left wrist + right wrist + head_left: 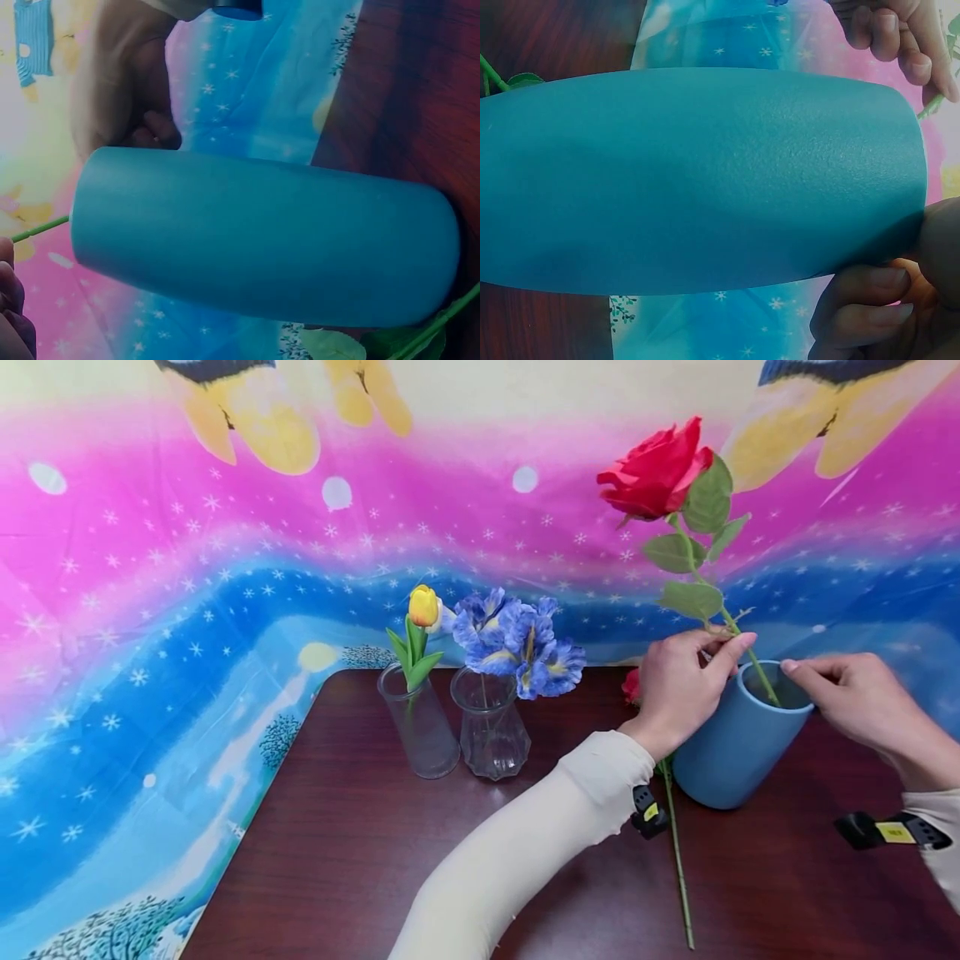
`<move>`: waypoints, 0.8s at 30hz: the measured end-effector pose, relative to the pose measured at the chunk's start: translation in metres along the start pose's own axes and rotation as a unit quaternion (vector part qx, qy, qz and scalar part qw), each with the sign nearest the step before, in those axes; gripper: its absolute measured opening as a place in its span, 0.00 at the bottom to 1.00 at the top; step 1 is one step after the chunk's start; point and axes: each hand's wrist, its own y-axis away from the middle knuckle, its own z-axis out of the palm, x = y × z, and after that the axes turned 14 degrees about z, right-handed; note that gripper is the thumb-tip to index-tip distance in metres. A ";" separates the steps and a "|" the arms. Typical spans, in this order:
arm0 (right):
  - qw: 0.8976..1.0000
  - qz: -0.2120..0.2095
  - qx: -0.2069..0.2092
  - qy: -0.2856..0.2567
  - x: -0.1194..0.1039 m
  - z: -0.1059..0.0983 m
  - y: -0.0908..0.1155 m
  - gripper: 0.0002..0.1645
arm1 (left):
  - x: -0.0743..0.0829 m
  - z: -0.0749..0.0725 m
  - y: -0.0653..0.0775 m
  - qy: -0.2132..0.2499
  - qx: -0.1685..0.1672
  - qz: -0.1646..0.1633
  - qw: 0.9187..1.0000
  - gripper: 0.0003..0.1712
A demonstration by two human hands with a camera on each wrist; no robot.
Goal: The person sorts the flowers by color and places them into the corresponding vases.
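My left hand (678,681) pinches the green stem of a red rose (656,472) between thumb and fingers. The lower stem reaches down inside the mouth of a blue vase (731,752); its end is hidden there. At the right of the rim, my right hand (862,697) grips the vase, thumb at the edge and fingers curled against the outside. In the right wrist view, those fingers (870,300) touch the vase wall (705,180) near its mouth. The vase stands on the table, looking slightly tilted in the head view.
Another rose stem (678,860) lies on the dark wooden table (360,877), its red bloom (632,685) partly behind my left hand. Leftward stand a glass vase (431,747) with a yellow tulip (423,607) and a fluted glass vase (495,747) with blue irises (525,639). A printed cloth (247,552) hangs behind.
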 end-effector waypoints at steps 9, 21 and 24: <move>1.000 -0.008 0.003 0.003 0.001 0.000 0.000 0.33 | 0.006 0.011 0.001 -0.090 -0.082 0.001 0.993 0.17; 1.000 -0.006 0.005 0.010 0.000 0.000 0.000 0.31 | 0.008 0.021 0.005 -0.141 -0.121 -0.018 0.982 0.15; 1.000 -0.006 0.003 0.011 -0.001 0.000 0.001 0.31 | 0.008 0.023 0.005 -0.149 -0.137 -0.025 0.979 0.16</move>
